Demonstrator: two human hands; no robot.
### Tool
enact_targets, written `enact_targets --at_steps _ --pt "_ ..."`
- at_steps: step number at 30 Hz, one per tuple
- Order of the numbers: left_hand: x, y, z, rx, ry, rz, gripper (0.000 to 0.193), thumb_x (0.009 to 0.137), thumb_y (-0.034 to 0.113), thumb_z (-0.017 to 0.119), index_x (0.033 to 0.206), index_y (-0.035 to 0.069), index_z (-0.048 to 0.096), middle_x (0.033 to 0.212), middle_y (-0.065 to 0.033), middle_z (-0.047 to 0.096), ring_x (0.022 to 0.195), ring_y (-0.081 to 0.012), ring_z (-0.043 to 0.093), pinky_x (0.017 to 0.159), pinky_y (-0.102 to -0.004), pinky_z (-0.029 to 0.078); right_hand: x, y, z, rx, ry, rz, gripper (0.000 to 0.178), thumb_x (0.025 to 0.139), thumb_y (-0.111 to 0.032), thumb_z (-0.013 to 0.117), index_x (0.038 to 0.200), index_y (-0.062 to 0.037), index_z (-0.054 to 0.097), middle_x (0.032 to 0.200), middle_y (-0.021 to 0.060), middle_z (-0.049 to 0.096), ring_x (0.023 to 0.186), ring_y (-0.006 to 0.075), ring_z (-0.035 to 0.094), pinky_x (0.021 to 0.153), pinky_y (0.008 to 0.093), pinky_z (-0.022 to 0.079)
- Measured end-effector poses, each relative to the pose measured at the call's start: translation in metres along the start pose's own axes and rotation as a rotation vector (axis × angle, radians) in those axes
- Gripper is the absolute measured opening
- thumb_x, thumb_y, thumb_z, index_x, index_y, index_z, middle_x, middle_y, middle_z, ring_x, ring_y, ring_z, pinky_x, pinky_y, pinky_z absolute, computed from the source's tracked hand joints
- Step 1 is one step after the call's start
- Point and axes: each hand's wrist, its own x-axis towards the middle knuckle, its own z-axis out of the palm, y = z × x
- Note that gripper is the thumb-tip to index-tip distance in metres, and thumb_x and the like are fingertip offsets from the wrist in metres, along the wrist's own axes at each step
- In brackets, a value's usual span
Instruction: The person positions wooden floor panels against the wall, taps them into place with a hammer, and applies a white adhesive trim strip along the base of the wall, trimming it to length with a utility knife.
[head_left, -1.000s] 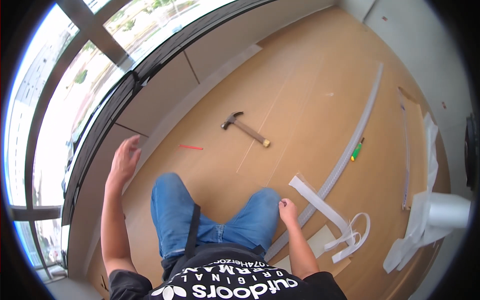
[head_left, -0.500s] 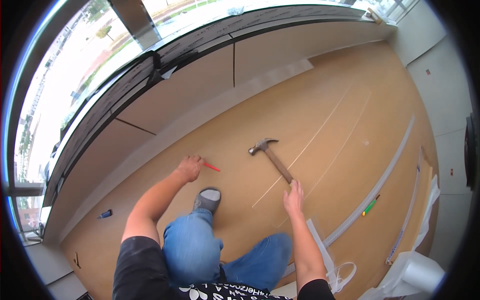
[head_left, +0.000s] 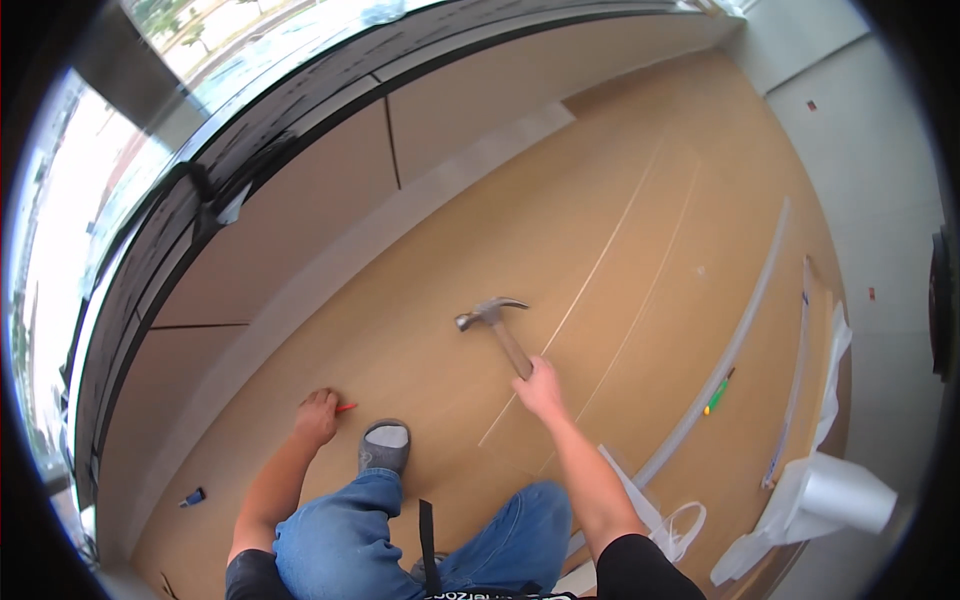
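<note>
My right hand [head_left: 541,387] is wrapped around the wooden handle of a claw hammer [head_left: 508,343]. The metal head points away from me and to the left, over the tan floor covering; whether it touches the floor I cannot tell. Farther left, my left hand [head_left: 318,413] is closed close to the floor, with a thin red stick-like thing [head_left: 346,407] jutting out to the right of its fingers. Most of that red thing is hidden by the hand. My foot in a grey slipper [head_left: 384,447] rests between the two hands.
A low panelled wall [head_left: 300,220] under windows curves along the left and far side. A small blue-and-black item [head_left: 192,497] lies at left. On the right are a long metal strip [head_left: 745,320], a green-handled tool [head_left: 718,393], another long strip [head_left: 797,390] and a white roll [head_left: 848,492].
The whole view has shifted, sliding the scene left and down. My right hand now sits closer to the hammer head, and less handle shows. My left hand still has the red thing.
</note>
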Motion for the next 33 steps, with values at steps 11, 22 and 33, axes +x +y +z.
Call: enact_targets --at_steps 11,22,33 --pt "0.052 0.153 -0.011 -0.550 -0.227 0.119 0.028 0.093 0.025 0.056 0.110 0.008 0.072 0.103 -0.0241 0.073 0.098 -0.0441 0.069 0.087 -0.0531 0.055 -0.113 0.231 -0.026 0.199 0.629 0.710 0.030 0.078 -0.014 0.069 0.099 0.0059 0.062 0.090 0.0230 0.068 0.084 0.0428 0.067 0.080 0.0486 0.052" --pt "0.064 0.208 0.046 -0.429 -0.571 0.253 0.037 0.089 0.022 0.052 0.119 0.007 0.069 0.109 -0.0247 0.072 0.103 -0.0437 0.068 0.090 -0.0517 0.054 -0.108 0.148 0.028 -0.061 0.461 0.427 0.072 0.087 -0.022 0.075 0.145 0.0064 0.044 0.137 0.0294 0.049 0.129 0.0446 0.049 0.109 0.0517 0.041" --pt "0.069 0.254 0.088 -0.936 -0.616 0.142 0.037 0.087 0.013 0.056 0.123 0.006 0.065 0.110 -0.0139 0.071 0.104 -0.0275 0.065 0.090 -0.0407 0.051 -0.065 0.177 0.041 0.534 0.292 0.715 0.047 0.100 -0.043 0.067 0.098 0.0035 0.063 0.083 0.0107 0.069 0.076 0.0223 0.067 0.066 0.0414 0.053"
